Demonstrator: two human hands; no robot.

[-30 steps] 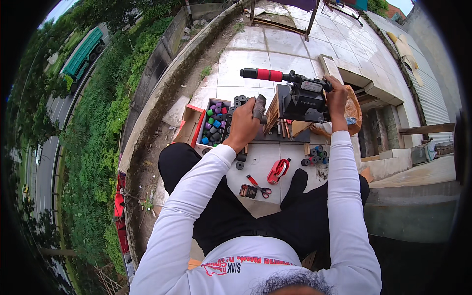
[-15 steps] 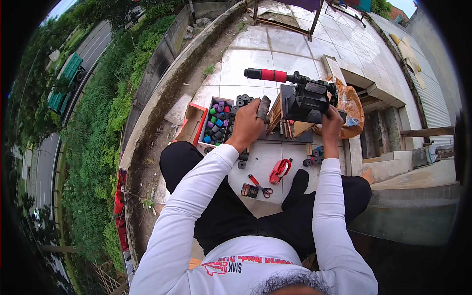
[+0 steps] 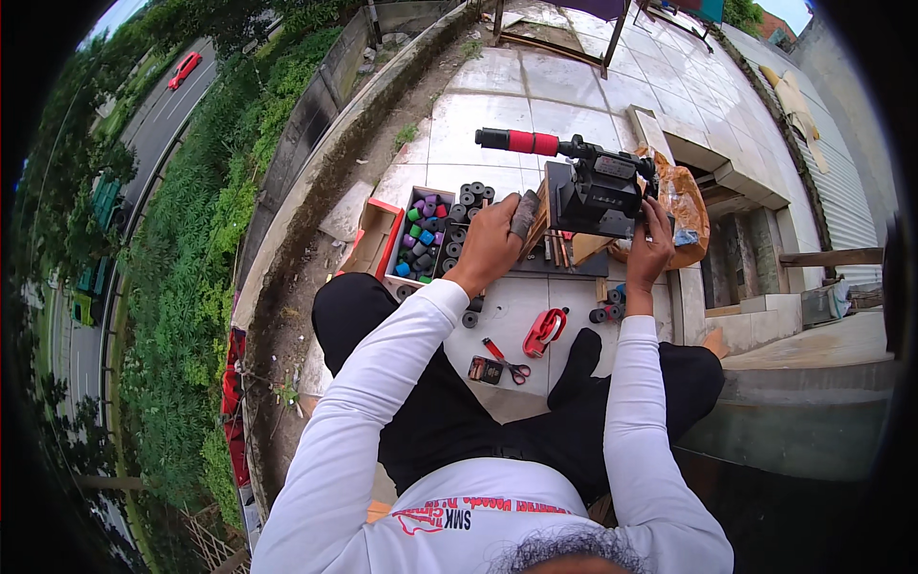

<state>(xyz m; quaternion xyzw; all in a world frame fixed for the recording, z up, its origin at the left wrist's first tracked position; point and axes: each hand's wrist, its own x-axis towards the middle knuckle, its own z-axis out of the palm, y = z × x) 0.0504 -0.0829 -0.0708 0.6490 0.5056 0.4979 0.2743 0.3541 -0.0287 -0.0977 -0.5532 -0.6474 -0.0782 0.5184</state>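
A black machine with a round shaft is mounted on a wooden stand, and a red sleeve sits around the shaft, which points left. My left hand is closed beside the stand's left side. A grey cloth-like piece shows at its fingers; whether it is held or wrapped round them I cannot tell. At the machine's lower right corner is my right hand, its fingers stretched upward along the edge.
Left of the stand, a box holds coloured rolls beside several dark rolls. A red tape dispenser, scissors, a cutter and a small dark box lie near my legs. An orange bag stands right.
My right hand's fingers have loosened from around the machine's corner and now reach upward. My left hand has shifted slightly right, closer to the stand.
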